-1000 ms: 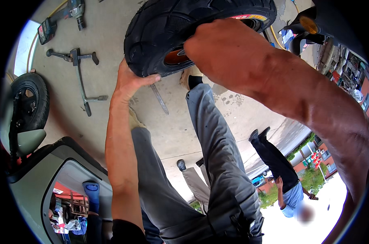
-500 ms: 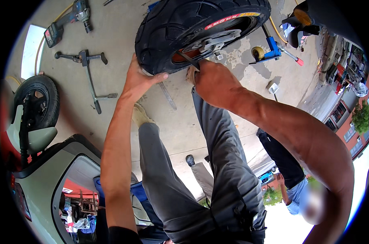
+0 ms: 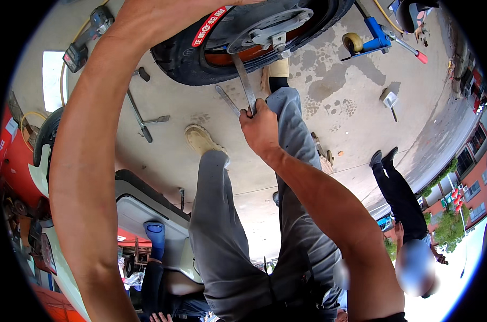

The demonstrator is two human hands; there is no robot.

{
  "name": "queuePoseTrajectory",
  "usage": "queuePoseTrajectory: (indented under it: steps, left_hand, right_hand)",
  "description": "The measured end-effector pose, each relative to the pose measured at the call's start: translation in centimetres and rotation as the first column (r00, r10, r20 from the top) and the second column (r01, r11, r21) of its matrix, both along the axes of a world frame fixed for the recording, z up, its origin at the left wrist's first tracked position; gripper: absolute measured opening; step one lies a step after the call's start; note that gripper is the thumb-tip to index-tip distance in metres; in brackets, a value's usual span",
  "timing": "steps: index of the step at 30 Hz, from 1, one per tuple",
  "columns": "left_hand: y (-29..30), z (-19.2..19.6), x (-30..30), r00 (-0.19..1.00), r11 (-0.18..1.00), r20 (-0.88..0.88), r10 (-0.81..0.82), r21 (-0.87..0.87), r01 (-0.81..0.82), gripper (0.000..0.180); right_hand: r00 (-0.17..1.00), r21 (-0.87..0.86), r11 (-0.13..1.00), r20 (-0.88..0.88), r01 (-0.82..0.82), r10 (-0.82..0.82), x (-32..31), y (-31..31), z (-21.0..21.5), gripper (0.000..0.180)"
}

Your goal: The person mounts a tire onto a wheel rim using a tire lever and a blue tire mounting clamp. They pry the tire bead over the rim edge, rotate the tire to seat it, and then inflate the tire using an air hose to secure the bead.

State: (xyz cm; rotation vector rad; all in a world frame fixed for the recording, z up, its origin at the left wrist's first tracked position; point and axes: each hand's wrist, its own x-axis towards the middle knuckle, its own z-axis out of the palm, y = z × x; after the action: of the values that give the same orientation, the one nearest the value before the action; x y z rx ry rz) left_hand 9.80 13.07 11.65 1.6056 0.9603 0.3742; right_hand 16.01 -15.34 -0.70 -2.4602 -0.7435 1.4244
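A black tyre on a wheel (image 3: pixel 187 64) stands before me, its grey brake disc (image 3: pixel 278 24) and hub facing me. My right hand (image 3: pixel 262 129) is closed round the lower end of a flat metal tyre lever (image 3: pixel 244 80). The lever's upper end reaches in at the orange-brown rim, beside the disc. My left hand (image 3: pixel 216 3) lies across the top of the tyre, its fingers mostly cut off by the upper edge. Another flat metal bar (image 3: pixel 226 99) appears to lie on the floor behind my right hand, which partly covers it.
On the left are a cordless impact wrench (image 3: pixel 88 37), a metal T-shaped tool (image 3: pixel 141 121) and a pale scooter (image 3: pixel 147 212). A blue stand (image 3: pixel 375 37) with a roller is at the right, near a small white tool head (image 3: pixel 388 98). A person (image 3: pixel 399 188) stands farther right.
My left hand has gone from the tyre's lower left side up over its top. My right hand has come down toward me with the lever. The view has shifted.
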Motion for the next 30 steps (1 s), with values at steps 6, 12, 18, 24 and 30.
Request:
queuePoseTrajectory:
  steps: [6, 12, 18, 24, 30]
  left_hand:
    - [0.1, -3.2, -2.8, 0.997, 0.998, 0.083, -0.001, -0.063, 0.006, 0.104]
    - [-0.7, -2.6, -2.7, 0.97, 0.979, -0.241, 0.023, 0.204, 0.028, 0.11]
    - [0.2, -2.2, -2.1, 0.952, 0.992, -0.279, 0.123, 0.069, -0.108, 0.109]
    - [1.6, -1.0, -0.9, 0.958, 0.944, -0.242, -0.156, 0.248, 0.216, 0.096]
    - [2.2, -1.6, -0.9, 0.981, 0.966, -0.053, -0.188, 0.169, 0.194, 0.092]
  right_hand:
    - [0.987, 0.164, 0.986, 0.154, 0.011, -0.037, -0.3, -2.8, -4.9, 0.022]
    - [0.98, 0.181, 0.983, 0.199, -0.014, -0.023, 0.3, -4.1, -7.3, 0.025]
    - [0.943, 0.134, 0.988, 0.331, -0.079, 0.031, 0.3, -5.6, -10.1, 0.02]
    - [0.936, 0.128, 0.989, 0.352, -0.078, 0.028, 0.9, -6.4, -13.1, 0.018]
    - [0.945, 0.139, 0.99, 0.321, 0.022, -0.066, -1.9, -6.5, -13.3, 0.017]
